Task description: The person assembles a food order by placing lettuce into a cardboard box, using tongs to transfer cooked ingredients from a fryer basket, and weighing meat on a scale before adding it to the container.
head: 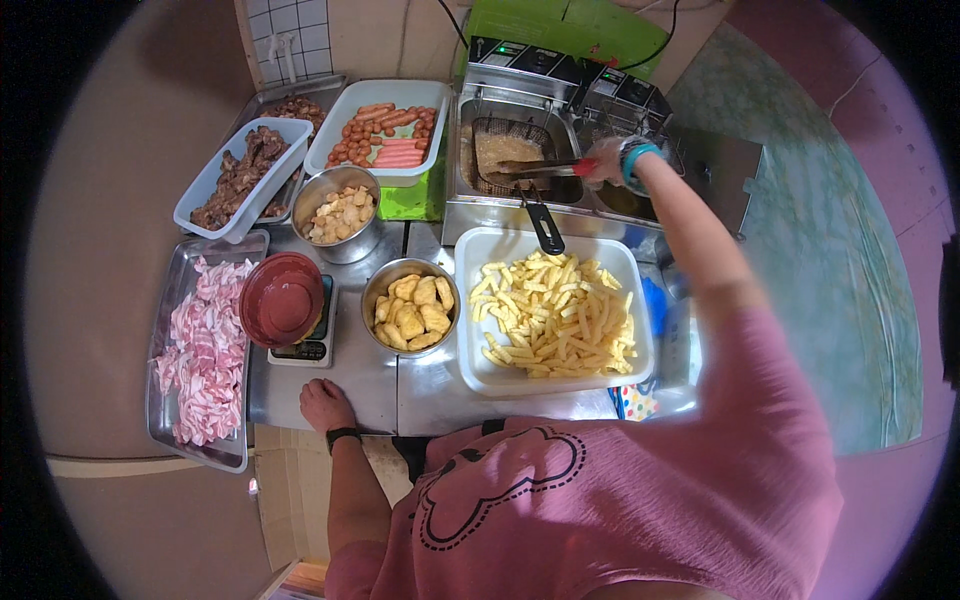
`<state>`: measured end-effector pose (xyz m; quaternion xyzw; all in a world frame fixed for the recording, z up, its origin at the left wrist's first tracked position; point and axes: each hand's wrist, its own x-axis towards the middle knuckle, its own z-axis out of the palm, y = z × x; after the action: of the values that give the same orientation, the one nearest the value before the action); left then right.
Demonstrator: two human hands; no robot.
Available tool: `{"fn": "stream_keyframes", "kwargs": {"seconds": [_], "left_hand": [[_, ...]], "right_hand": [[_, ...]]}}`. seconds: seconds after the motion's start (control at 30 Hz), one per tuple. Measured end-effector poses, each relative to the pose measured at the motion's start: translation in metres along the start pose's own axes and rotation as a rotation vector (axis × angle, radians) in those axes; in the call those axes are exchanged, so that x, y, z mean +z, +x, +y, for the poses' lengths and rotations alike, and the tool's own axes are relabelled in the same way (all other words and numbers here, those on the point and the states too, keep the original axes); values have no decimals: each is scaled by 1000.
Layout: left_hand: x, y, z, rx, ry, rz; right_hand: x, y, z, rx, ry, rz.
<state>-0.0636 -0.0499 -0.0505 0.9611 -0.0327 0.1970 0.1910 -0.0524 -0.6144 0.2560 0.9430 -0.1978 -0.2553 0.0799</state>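
My right hand, in what looks like a clear plastic glove with a turquoise band at the wrist, grips red-handled metal tongs. The tongs' tips reach left over a wire fry basket in the left well of an electric deep fryer. Bubbling oil fills that basket; any food under the foam is hidden. The basket's black handle juts over a white tub of crinkle-cut fries. My left hand rests on the steel table's front edge, fingers curled, with nothing visible in it.
Left of the fries stand steel bowls of golden nuggets and pale chunks. A red-brown bowl sits on a digital scale. Trays hold sliced raw meat, dark marinated meat and sausages. A marbled green surface lies right.
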Motion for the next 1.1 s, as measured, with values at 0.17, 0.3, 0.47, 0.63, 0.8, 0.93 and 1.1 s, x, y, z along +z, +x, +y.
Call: {"fn": "stream_keyframes", "kwargs": {"seconds": [0.17,0.3,0.47,0.63,0.8,0.93,1.1], "left_hand": [[-4,-1,-3,-18,18,-16],[-9,0,1,5,-25,0],[-5,0,-3,-21,-10,-25],[-6,1,3,-19,-38,-11],[-5,-2,-3,0,-5,-1],[-1,-1,-2,24,-1,21],[-3,0,2,32,-6,27]], "right_hand": [[3,4,-33,33,-32,148],[-4,-2,-27,163,89,263],[-4,-1,-25,202,-4,119],[27,8,-21,140,7,133],[-14,-18,-9,94,-91,7],[-33,-37,13,100,-158,153],[-33,-41,2,65,-327,-18]]}}
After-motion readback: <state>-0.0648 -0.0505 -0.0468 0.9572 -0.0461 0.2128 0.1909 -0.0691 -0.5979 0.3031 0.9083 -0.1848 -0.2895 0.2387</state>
